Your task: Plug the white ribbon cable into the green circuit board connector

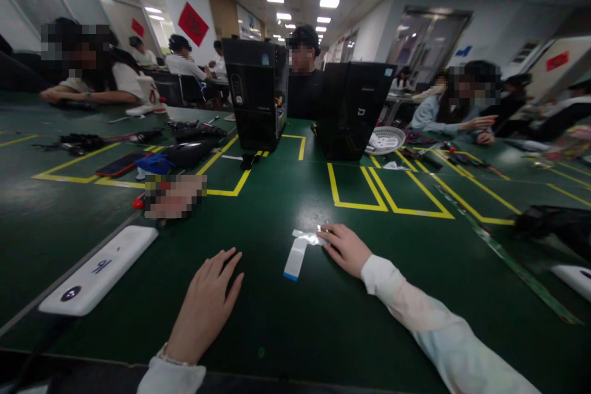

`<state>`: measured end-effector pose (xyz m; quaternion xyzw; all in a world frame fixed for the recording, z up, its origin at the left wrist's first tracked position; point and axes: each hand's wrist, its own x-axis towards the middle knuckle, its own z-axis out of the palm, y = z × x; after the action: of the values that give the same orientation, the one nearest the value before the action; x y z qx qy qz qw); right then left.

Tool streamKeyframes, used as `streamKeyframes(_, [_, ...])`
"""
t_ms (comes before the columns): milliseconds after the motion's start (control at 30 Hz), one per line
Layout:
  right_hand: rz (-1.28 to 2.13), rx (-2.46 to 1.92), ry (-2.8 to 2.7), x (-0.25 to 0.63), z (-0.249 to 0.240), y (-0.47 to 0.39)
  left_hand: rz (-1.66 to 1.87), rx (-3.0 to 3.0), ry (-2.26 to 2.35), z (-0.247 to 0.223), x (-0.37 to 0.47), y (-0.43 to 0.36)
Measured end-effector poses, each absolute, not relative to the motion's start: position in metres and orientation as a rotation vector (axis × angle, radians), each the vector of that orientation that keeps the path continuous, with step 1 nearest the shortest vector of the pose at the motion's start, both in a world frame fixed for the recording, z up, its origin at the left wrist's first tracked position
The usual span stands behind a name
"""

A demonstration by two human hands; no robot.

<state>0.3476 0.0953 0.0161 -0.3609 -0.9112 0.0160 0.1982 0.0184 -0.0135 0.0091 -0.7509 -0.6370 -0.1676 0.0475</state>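
A white flat ribbon cable [296,256] with a blue end lies folded on the green table [258,320], near the middle. At its upper right end, a small shiny clear piece [314,237] lies under or beside the fingertips of my right hand [345,249]. That hand rests with its fingers slightly apart and touches the shiny piece. My left hand [205,305] is spread palm down over the table, left of the cable, and holds nothing.
A white elongated device [99,271] lies at the left. Two black computer towers [256,95] [353,111] stand ahead. Tools, a blue item [156,164] and a white basket [385,140] lie farther off. Several people sit around.
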Motion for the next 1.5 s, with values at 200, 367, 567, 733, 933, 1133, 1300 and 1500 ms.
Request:
streamKeyframes(200, [0.226,-0.815,-2.654,0.307,0.027,0.054,-0.476,-2.293,-1.984,0.01,0.017,-0.014])
streamKeyframes(367, [0.305,-0.759,-2.735,0.299,0.037,0.038,-0.498,-2.296,-1.965,0.009,0.017,-0.014])
streamKeyframes(567, [0.395,-0.736,-2.744,0.303,0.037,0.038,-0.508,-2.294,-1.986,0.01,0.017,-0.013])
streamKeyframes(733, [0.256,-0.874,-2.66,0.327,0.021,0.058,-0.5,-2.287,-1.971,0.01,0.017,-0.015])
streamKeyframes(933, [-0.27,-1.598,-2.32,0.427,0.002,0.115,-0.493,-2.287,-1.961,0.01,0.017,-0.014])
streamKeyframes(1133, [-0.35,-2.444,-1.614,0.553,0.002,0.124,-0.475,-2.299,-1.977,0.01,0.017,-0.013])
streamKeyframes(1300, [-0.218,-2.643,-1.228,0.6,0.011,0.1,-0.47,-2.297,-1.991,0.011,0.017,-0.014])
streamKeyframes(1500, [-0.102,-2.679,-1.221,0.612,0.017,0.092,-0.495,-2.298,-1.999,0.012,0.017,-0.014])
